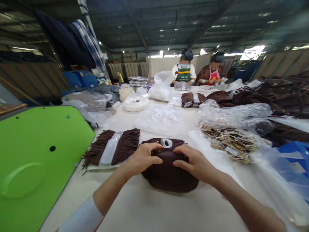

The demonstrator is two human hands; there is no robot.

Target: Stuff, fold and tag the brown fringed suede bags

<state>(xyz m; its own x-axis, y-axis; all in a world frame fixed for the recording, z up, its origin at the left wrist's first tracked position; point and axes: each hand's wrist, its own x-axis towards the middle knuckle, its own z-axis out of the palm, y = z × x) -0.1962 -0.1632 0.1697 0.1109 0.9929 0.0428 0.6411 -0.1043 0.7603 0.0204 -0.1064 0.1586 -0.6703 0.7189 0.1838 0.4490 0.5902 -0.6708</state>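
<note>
A dark brown bag (171,175) stands on the white table in front of me. My left hand (147,158) grips its top edge from the left, thumb in front and fingers behind. From the right, my right hand (193,159) pinches the same edge in the same way. Between the hands, at the top of the bag, shows a small white ring-shaped piece (166,143). Left of the bag lies a brown fringed piece (127,143) with a pale wrap (111,149) around its middle. The bag's inside is hidden.
A green board (36,138) fills the left side. On the right are a pile of tan tags with white strings (233,143), clear plastic bags (231,112) and a blue container (294,158). A white tape roll (135,103) lies farther back. Two people (183,72) work across the table.
</note>
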